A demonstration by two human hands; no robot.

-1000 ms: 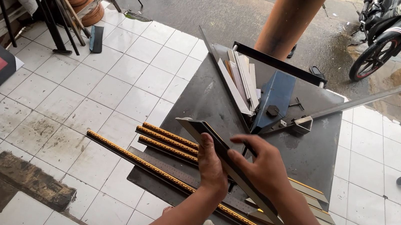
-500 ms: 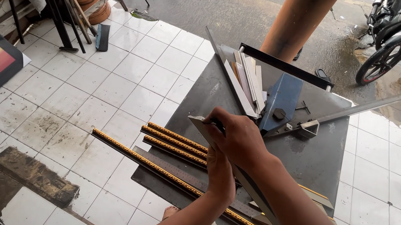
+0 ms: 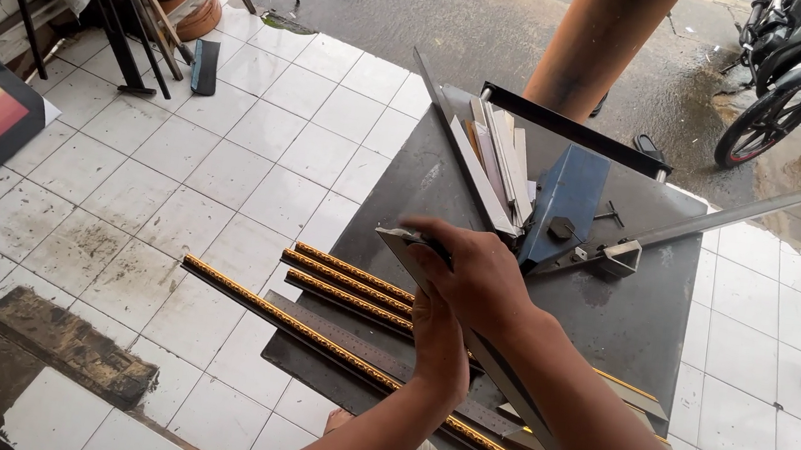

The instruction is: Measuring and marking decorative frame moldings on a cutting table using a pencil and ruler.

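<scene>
Right hand (image 3: 480,279) lies over the pale moulding strip (image 3: 399,242), fingers curled round its mitred end, pinning it to the dark table (image 3: 631,322). Left hand (image 3: 437,345) braces beneath; its fingers are probably closed on the strip, but hidden. Gold-edged strips (image 3: 343,284) lie alongside.

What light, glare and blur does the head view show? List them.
Head view: soft, even daylight, faint shadows; wet sheen on the pavement; dull reflections on the metal table; wide-angle bending at the edges; right hand and left hand sharp, no motion blur.
</scene>
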